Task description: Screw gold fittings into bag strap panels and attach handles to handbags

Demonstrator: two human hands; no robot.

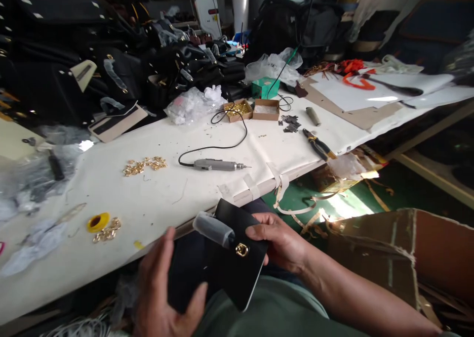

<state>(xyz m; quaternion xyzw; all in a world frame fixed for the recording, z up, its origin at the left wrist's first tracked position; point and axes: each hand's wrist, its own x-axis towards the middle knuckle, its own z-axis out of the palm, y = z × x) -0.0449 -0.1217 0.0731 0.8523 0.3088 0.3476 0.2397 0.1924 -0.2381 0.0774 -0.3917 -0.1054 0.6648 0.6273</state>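
Black leather flap (237, 258) w/ gold clasp (242, 249) btwn both hands: left hand (159, 292), right hand (281, 240).

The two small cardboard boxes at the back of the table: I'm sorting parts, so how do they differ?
The left cardboard box is heaped with shiny gold metal fittings; the right cardboard box shows only a pale, flat inside, with no gold visible. The left one has the black cable running past its front; the right one sits nearer the dark scraps. Both are shallow, brown, open-topped and stand side by side on the white table.
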